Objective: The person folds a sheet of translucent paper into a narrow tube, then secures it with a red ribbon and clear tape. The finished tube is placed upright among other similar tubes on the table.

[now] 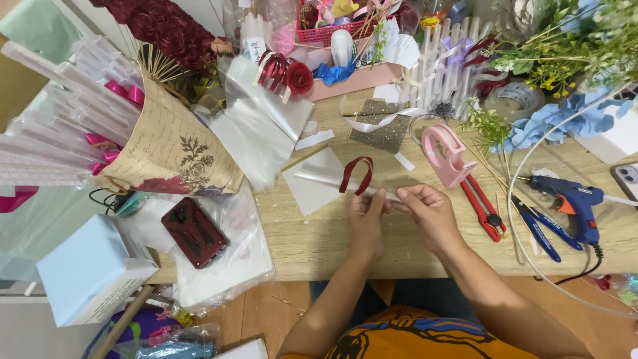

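Both hands were pinched on a thin clear stick [372, 188] lying approx. 9-to-3 over the worktop [319, 233]; left hand [367, 214] at its middle, right hand [425, 207] at 3 o'clock end. The dark red ribbon loop [356, 174] sat on the stick at 11 o'clock from left hand, nearer to it.

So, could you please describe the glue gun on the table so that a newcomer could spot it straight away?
Start at the wooden table and go to its right end, past the person's right hand and the red cutter. The glue gun lies there beside the blue-handled pliers. It is blue with an orange trigger and a black cord, the only pistol-shaped tool there.
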